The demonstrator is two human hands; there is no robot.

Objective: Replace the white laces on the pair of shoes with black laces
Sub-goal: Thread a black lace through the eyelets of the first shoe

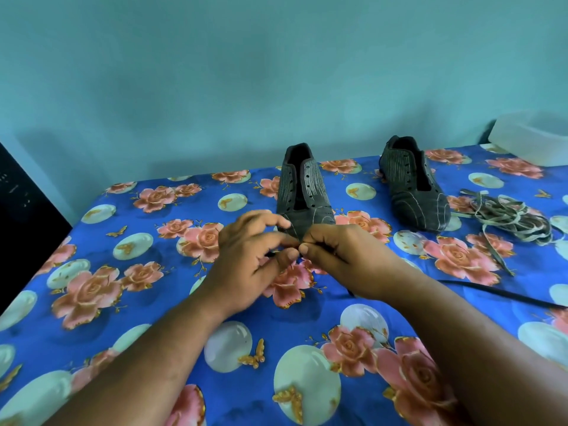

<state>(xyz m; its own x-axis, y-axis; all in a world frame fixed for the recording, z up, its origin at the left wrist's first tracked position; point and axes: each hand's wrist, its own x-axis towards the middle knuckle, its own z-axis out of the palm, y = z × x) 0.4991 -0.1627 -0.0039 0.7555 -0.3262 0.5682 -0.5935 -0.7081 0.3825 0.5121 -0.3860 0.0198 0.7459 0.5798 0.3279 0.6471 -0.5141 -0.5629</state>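
Black lace [498,295] pinched between both hands, unlaced shoes [302,192] beyond

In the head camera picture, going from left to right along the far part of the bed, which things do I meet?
Left shoe → right shoe → heap of pale laces → white container at the right edge.

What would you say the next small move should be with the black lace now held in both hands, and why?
Probably carry the black lace tip to a toe-end eyelet of the nearer shoe. Both shoes sit unlaced, the old white laces lie piled beside the far shoe, and the left hand and right hand pinch the lace just before that shoe's toe.
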